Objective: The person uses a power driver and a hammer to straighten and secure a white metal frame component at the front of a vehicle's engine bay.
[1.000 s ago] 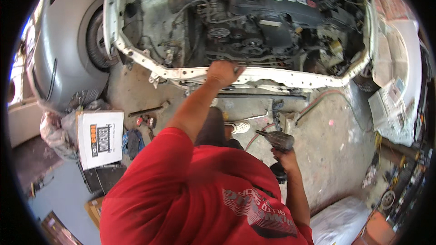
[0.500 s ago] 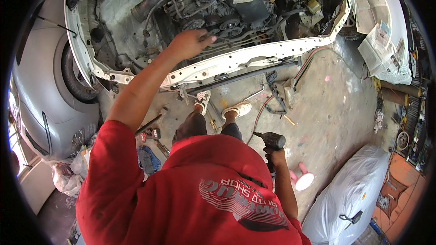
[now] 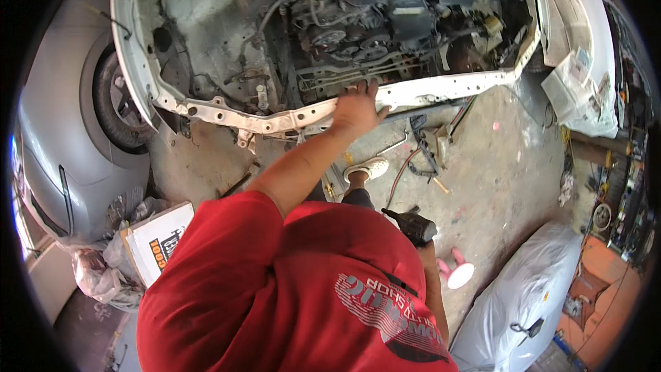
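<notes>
My left hand rests on the white front crossbar of a car with its front end stripped. Its fingers are spread over the bar's upper edge, with the thumb apart. Beyond the bar lies the engine under a dark plastic cover, with pulleys and hoses on its near side. Low beside my right hip, a dark pistol-shaped impact wrench is held in my right hand. The wrench and my red shirt hide most of those fingers. The wrench's nose points left.
A grey car fender with a wheel stands at left, near a white box. On the concrete lie a metal bar and a dark cable bundle. A pink stool and a plastic-wrapped bulky part are at right.
My left hand has come down and to the right from above the engine bay's edge onto the crossbar. The impact wrench stays in my right hand, slightly lower. My view has shifted.
</notes>
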`<act>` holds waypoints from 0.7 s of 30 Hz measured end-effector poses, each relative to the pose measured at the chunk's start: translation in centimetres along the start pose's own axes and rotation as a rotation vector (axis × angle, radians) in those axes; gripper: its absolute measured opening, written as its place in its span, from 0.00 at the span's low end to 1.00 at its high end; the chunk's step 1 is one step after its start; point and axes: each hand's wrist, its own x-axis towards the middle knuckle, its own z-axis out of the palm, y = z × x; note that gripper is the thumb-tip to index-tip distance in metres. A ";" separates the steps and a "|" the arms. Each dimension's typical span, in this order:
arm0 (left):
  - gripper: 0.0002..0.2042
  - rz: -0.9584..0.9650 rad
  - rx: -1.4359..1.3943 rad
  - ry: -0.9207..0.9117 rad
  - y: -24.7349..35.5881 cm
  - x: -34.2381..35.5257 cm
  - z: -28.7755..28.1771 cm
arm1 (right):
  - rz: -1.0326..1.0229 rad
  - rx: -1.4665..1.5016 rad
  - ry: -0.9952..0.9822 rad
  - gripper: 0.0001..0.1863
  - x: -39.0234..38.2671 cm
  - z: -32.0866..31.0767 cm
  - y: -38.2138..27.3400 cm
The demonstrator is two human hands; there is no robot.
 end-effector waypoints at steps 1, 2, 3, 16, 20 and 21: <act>0.39 0.027 -0.011 0.052 0.3 -0.3 0.0 | -0.032 0.075 -0.013 0.15 0.4 0.0 -2.1; 0.39 0.059 -0.022 0.092 0.4 -1.3 -0.2 | -0.052 0.155 -0.025 0.16 0.3 0.3 -3.9; 0.39 0.069 -0.024 0.098 0.5 -2.2 -0.4 | -0.052 0.108 -0.048 0.17 0.7 -0.3 -5.4; 0.26 0.356 -0.225 -0.333 -3.4 -17.5 8.0 | -0.734 -0.663 -0.251 0.19 7.1 10.5 -31.8; 0.24 0.035 -0.194 -0.630 -7.2 -18.6 3.5 | -0.687 -0.900 -0.303 0.21 10.0 13.8 -34.1; 0.24 -0.075 -0.242 -0.643 -8.7 -19.5 2.9 | -0.681 -0.947 -0.317 0.21 9.9 14.5 -34.5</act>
